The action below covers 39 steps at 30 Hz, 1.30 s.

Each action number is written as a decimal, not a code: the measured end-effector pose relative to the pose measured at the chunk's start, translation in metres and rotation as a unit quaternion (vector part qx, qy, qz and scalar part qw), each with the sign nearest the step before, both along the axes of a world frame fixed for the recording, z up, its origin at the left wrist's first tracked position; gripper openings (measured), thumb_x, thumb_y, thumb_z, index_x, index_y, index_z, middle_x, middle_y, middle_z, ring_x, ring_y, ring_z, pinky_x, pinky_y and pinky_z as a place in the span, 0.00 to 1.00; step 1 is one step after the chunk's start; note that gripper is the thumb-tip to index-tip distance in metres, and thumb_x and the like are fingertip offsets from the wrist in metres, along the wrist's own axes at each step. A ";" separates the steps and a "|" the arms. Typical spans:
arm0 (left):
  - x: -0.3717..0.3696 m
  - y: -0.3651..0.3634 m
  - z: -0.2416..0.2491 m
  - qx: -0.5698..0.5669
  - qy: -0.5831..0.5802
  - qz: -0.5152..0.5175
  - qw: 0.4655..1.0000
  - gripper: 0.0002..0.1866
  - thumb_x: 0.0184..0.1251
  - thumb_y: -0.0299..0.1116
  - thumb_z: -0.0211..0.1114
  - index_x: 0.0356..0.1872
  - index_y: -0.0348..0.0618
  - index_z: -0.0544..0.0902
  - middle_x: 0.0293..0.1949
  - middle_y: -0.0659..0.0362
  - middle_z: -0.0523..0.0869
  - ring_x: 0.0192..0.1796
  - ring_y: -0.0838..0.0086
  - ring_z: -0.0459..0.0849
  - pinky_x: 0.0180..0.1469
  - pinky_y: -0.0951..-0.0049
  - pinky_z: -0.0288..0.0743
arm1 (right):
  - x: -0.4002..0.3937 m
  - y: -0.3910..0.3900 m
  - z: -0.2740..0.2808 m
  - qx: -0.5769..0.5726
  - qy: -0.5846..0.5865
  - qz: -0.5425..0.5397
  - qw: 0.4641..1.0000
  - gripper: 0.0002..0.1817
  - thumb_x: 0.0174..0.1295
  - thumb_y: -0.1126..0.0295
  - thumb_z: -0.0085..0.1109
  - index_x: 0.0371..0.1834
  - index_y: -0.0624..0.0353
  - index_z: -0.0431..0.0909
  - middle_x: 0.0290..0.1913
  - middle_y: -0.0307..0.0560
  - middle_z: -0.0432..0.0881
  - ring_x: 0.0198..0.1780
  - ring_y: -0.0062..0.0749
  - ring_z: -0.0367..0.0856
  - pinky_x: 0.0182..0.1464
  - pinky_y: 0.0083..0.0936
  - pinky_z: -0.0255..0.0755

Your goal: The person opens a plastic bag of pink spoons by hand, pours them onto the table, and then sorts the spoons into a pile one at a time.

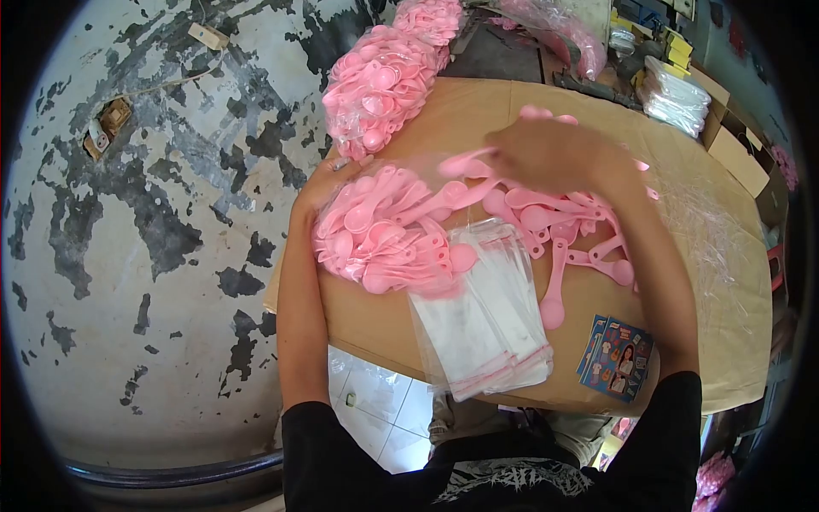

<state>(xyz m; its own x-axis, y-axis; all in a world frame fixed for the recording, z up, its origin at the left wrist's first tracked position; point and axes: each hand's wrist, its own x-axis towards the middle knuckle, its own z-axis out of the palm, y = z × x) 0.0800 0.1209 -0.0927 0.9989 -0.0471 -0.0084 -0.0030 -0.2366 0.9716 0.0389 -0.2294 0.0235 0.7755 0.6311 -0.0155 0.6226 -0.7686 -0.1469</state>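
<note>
An open clear bag of pink plastic spoons (384, 226) lies on the brown-covered table (367, 320). My left hand (337, 179) is at the bag's upper left edge, its fingers partly hidden by the plastic. Over the loose pink spoons (554, 213), my right hand (546, 154) is blurred by motion, with a pink spoon (465, 162) at its fingertips. Between bag and loose spoons lies a stack of clear flat bags (490, 316). Blue printed cards (616, 358) rest near the table's front edge.
A full bag of pink spoons (384, 85) stands at the back left, beside the peeling wall. Stacked clear packaging (674, 98) and a cardboard box (738, 149) are at the back right. Crumpled clear film (704, 230) lies on the right of the table.
</note>
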 end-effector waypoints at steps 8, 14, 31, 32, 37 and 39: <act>-0.002 0.003 0.005 -0.009 0.015 -0.016 1.000 0.19 0.68 0.41 0.69 0.54 0.38 0.83 0.45 0.59 0.87 0.42 0.79 0.84 0.47 0.77 0.78 | 0.034 -0.089 0.006 0.120 -0.206 -0.015 0.971 0.13 0.66 0.66 0.56 0.50 0.57 0.81 0.45 0.47 0.81 0.55 0.39 0.75 0.59 0.34 0.68; 0.004 0.009 -0.002 -0.017 0.031 -0.024 0.999 0.20 0.68 0.40 0.69 0.55 0.38 0.82 0.46 0.60 0.87 0.43 0.79 0.84 0.48 0.78 0.78 | 0.010 0.026 -0.061 -0.026 -0.048 0.072 0.996 0.17 0.62 0.63 0.62 0.51 0.60 0.81 0.48 0.51 0.81 0.57 0.43 0.75 0.59 0.36 0.69; -0.007 -0.008 0.005 -0.034 -0.038 0.004 0.999 0.14 0.70 0.44 0.67 0.38 0.42 0.85 0.32 0.67 0.84 0.31 0.85 0.79 0.35 0.82 0.73 | -0.003 -0.074 0.029 0.068 -0.155 -0.012 0.986 0.16 0.60 0.69 0.66 0.52 0.57 0.80 0.55 0.47 0.80 0.60 0.38 0.75 0.59 0.33 0.71; -0.007 -0.007 0.005 -0.029 -0.030 -0.001 0.999 0.14 0.70 0.44 0.67 0.38 0.42 0.85 0.32 0.67 0.84 0.31 0.85 0.79 0.36 0.82 0.73 | -0.003 -0.071 0.025 0.088 -0.113 -0.012 0.990 0.16 0.61 0.69 0.65 0.52 0.57 0.80 0.55 0.47 0.80 0.61 0.38 0.74 0.60 0.33 0.71; -0.003 -0.002 0.003 -0.001 -0.004 -0.010 1.000 0.14 0.71 0.43 0.66 0.37 0.42 0.85 0.31 0.68 0.84 0.33 0.85 0.79 0.39 0.83 0.73 | -0.007 0.022 -0.040 0.059 0.057 0.195 0.977 0.16 0.62 0.66 0.61 0.51 0.62 0.79 0.53 0.51 0.80 0.60 0.46 0.76 0.62 0.36 0.70; 0.005 0.007 -0.004 0.003 -0.021 -0.016 1.000 0.19 0.69 0.40 0.67 0.54 0.39 0.79 0.46 0.61 0.85 0.45 0.79 0.82 0.49 0.78 0.75 | -0.018 0.055 -0.069 0.063 0.035 0.222 0.972 0.13 0.63 0.66 0.59 0.45 0.66 0.79 0.50 0.54 0.80 0.55 0.47 0.78 0.57 0.38 0.73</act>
<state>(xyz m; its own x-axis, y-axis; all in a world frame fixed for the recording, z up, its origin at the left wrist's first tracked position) 0.0849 0.1280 -0.0972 0.9963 -0.0791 0.0331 -0.0513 -0.2416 0.9690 0.0208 -0.1741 -0.0453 0.4259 0.9038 0.0407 0.8743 -0.3996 -0.2754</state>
